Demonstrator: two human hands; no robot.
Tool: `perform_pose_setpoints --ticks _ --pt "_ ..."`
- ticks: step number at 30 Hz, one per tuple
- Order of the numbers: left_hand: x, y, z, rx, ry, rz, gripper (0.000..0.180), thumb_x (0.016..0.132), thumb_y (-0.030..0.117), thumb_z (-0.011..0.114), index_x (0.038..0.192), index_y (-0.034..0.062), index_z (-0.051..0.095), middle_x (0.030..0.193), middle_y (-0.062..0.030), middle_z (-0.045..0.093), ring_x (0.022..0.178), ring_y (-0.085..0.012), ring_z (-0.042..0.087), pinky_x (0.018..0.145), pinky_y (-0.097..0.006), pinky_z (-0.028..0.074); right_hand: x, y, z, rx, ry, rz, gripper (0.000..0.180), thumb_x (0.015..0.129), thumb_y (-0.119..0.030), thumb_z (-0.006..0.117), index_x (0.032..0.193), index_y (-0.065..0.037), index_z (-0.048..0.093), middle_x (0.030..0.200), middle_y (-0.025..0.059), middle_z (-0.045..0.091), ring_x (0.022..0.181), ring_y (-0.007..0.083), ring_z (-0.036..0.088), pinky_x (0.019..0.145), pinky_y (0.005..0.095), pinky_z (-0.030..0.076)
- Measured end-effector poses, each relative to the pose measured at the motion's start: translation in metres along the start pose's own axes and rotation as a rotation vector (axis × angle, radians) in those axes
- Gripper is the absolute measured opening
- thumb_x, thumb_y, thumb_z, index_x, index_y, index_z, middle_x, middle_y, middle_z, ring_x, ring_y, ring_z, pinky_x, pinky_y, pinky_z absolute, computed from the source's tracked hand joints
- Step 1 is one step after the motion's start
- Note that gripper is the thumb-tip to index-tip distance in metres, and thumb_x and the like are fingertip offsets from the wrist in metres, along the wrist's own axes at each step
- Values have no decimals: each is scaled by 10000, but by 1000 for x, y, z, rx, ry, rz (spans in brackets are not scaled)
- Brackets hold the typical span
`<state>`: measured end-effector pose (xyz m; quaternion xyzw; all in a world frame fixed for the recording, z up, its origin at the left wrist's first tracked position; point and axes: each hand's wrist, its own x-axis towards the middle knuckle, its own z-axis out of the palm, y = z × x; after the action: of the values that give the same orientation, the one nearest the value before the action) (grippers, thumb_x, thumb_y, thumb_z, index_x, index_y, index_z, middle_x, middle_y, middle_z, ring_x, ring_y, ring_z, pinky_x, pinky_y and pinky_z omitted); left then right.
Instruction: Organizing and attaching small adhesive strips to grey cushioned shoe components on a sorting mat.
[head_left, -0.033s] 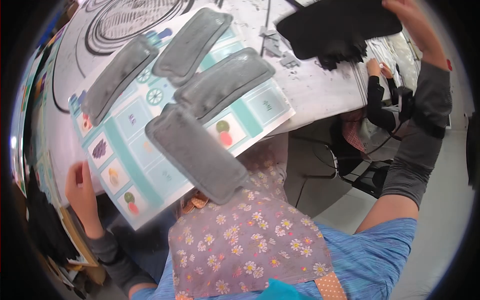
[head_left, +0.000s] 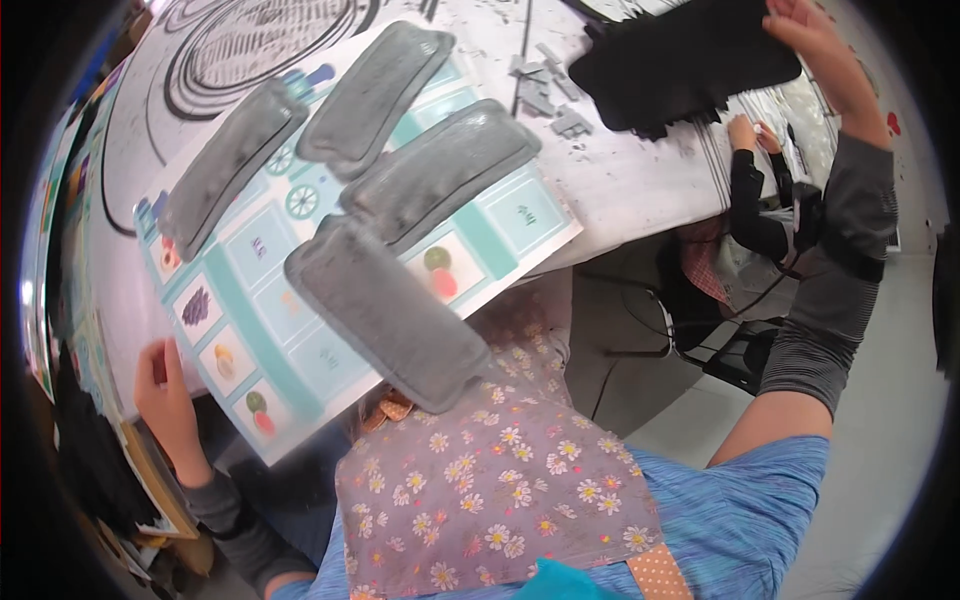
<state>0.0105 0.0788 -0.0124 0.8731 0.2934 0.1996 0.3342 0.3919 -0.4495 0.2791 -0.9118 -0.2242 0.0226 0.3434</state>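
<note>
My right hand [head_left: 805, 28] is at the far right, its fingers closed on the right end of a black fabric piece [head_left: 690, 65] with a ragged lower edge. This piece lies over the far right of the table. Low on the left, my left hand [head_left: 168, 395] is beside a printed board, fingers loosely curled and apart, with nothing seen in them. Several grey padded oblong pieces lie on the board: one at the left [head_left: 232, 160], one at the top [head_left: 375, 95], one in the middle [head_left: 440, 175] and one reaching over the near edge toward my apron [head_left: 390, 310].
The board [head_left: 330, 370] carries fruit pictures and overhangs the table's near edge. Small grey scraps [head_left: 545, 85] lie on the marked white table [head_left: 640, 185]. Another person's hands [head_left: 745, 132] work beyond its right end. Dark material [head_left: 95, 440] hangs at the left.
The black fabric piece has shifted a little, its left end now slightly farther right. My right hand keeps hold of it. The board and grey pieces appear slightly lower left in view.
</note>
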Motion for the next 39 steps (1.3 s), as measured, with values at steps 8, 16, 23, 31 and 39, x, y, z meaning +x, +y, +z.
perform_pose_setpoints --ticks 8,16,23,31,39 --pt "-23 -40 22 -144 113 -87 274 1017 237 601 1072 -25 660 912 -28 648 835 -93 574 771 -231 459 -44 108 -67 -245 -159 -36 375 939 -33 561 1308 -31 492 1144 6 582 1089 78 559 979 222 418" --pt "-22 -41 32 -101 176 -126 309 1019 254 598 1121 -32 655 972 -53 677 858 -101 594 776 -237 471 -116 147 -20 -562 -11 -178 493 749 83 607 1220 -47 546 1024 43 606 1115 205 582 1065 346 382" --pt "-14 -29 44 -52 183 -132 306 1020 275 589 1112 -8 662 957 -57 677 844 -116 605 766 -256 481 -161 220 -13 -1085 -53 -320 523 686 91 611 1181 -75 581 1009 92 617 1067 307 576 1044 439 409" --pt "-18 -32 40 -61 202 -123 294 1017 272 596 1107 -1 661 902 -37 653 798 -102 585 731 -248 477 -164 269 -18 -1281 -63 -79 635 783 99 474 1380 -111 524 1238 130 594 1253 318 509 1048 441 393" --pt "-28 -16 35 -101 212 -76 262 1007 211 608 1136 -10 663 947 -37 661 836 -100 585 756 -239 472 -130 96 104 -372 248 -90 154 898 -91 658 1035 -19 655 959 118 680 912 230 668 793 316 506"
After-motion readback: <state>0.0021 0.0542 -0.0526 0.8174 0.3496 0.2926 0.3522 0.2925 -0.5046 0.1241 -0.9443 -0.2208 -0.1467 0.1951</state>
